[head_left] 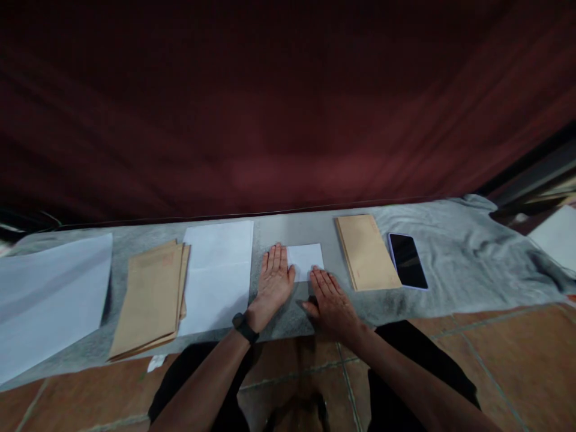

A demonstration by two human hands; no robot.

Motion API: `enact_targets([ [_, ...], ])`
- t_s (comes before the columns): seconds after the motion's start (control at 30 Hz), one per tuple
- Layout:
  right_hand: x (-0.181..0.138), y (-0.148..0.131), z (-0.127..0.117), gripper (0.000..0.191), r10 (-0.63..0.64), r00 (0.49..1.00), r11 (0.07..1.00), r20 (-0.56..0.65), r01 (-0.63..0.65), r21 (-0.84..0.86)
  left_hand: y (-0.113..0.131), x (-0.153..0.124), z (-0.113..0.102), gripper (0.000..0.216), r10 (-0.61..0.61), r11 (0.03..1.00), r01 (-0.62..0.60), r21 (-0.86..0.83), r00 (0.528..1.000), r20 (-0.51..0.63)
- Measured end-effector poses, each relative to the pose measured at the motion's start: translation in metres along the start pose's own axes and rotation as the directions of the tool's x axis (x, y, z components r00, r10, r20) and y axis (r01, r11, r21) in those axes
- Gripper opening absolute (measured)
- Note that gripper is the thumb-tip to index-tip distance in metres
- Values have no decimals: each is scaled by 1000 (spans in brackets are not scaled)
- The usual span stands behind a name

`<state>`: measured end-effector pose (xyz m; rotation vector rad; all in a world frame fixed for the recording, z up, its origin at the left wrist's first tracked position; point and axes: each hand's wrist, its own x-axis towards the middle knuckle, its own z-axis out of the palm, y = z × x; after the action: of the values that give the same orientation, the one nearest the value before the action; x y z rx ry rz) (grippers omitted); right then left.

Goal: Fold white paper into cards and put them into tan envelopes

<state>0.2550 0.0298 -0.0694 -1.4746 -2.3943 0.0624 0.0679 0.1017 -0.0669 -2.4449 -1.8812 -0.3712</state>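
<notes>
A small folded sheet of white paper [305, 259] lies on the grey cloth between my two hands. My left hand [275, 279] is laid flat along its left edge, fingers stretched out and pointing away from me. At the lower right of the paper, my right hand [330, 300] has its fingers extended, the fingertips at the paper's near right corner. Neither hand grasps anything. Just left of my left hand lies a stack of larger white paper [218, 270] with a crease across it. Right of my right hand is a pile of brown envelopes [369, 252].
The grey cloth [459, 258] covers a narrow bench against a dark red curtain [288, 120]. A phone [408, 261] lies at the right. More brown envelopes [150, 294] and a large white sheet [54, 294] lie at the left. A white scrap [156, 362] is on the tiled floor.
</notes>
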Motion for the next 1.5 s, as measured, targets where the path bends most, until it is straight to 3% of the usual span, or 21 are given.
enact_targets([
  [0.1,-3,-1,-4,73,-20,1000,1000,8,20,-10,5,1,-8,57,54,997,-54,-49,999,-1],
  [0.17,-5,-2,-5,71,-26,1000,1000,5,26,-14,12,2,-15,54,196,974,-190,-124,980,38],
  [0.27,-6,-4,-3,66,-31,1000,999,0,31,-10,24,1,-23,51,439,880,-400,-256,890,120],
  [0.33,-8,-5,-3,61,-36,999,999,-4,36,-5,31,0,-25,51,502,844,-442,-303,850,158],
  [0.67,-7,-5,-10,63,-20,999,1000,35,20,-4,33,32,-13,56,486,860,-421,-289,847,215],
  [0.97,-5,0,-18,59,1,998,1000,67,-2,19,23,62,9,56,418,903,-375,-208,878,234],
  [1.1,3,5,-25,47,55,994,996,99,-62,67,22,46,5,57,416,906,-381,-186,883,218],
  [1.3,17,18,-38,44,124,985,979,117,-141,146,19,1,-7,56,472,879,-437,-189,855,216],
  [1.5,22,23,-33,43,159,982,976,98,-171,132,15,-27,-15,59,484,874,-461,-151,850,209],
])
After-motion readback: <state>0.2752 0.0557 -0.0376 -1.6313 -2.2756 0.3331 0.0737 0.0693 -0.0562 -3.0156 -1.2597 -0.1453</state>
